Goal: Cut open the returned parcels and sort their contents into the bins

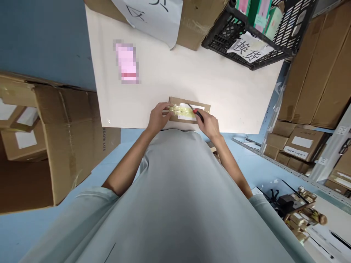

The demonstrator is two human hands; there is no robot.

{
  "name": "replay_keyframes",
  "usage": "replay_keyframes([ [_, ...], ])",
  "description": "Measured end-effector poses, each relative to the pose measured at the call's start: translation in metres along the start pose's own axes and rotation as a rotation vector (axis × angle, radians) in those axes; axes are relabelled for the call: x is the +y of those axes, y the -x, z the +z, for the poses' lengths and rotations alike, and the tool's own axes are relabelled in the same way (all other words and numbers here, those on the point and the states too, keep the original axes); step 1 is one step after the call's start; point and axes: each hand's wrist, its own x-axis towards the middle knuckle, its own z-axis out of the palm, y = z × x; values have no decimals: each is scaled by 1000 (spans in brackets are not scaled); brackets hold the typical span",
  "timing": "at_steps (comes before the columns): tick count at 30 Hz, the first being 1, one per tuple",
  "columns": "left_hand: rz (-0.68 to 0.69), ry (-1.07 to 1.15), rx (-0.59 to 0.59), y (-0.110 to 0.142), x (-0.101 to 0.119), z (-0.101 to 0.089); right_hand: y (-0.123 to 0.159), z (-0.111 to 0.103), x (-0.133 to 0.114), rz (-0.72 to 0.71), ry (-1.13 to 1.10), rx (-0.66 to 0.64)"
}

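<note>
A small flat cardboard box lies near the front edge of the white table. It carries a white label, with shiny yellowish tape running along its top. At the box's left end, my left hand grips it with thumb and fingers. In my right hand is a utility knife with a red and black handle. Its thin dark blade points up and left over the label; whether it touches the tape I cannot tell.
A pixelated pink item lies at the table's back left. Behind stand a large carton and a black plastic crate of boxes. An open carton holding parcels is at left; shelves with boxes stand at right.
</note>
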Motion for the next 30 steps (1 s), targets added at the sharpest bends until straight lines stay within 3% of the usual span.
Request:
replay_keyframes([
  [4,27,12,-46,-8,-8,-4,-16,-7,-37,-109,263,-221],
  [8,53,16,-67,-11,-13,-5,-27,-12,-56,-135,422,-327],
  [24,11,61,-62,-17,-8,-4,-55,-29,-93,-195,602,-420],
  [30,9,24,12,-14,-7,1,-55,-37,-83,-153,628,-435],
])
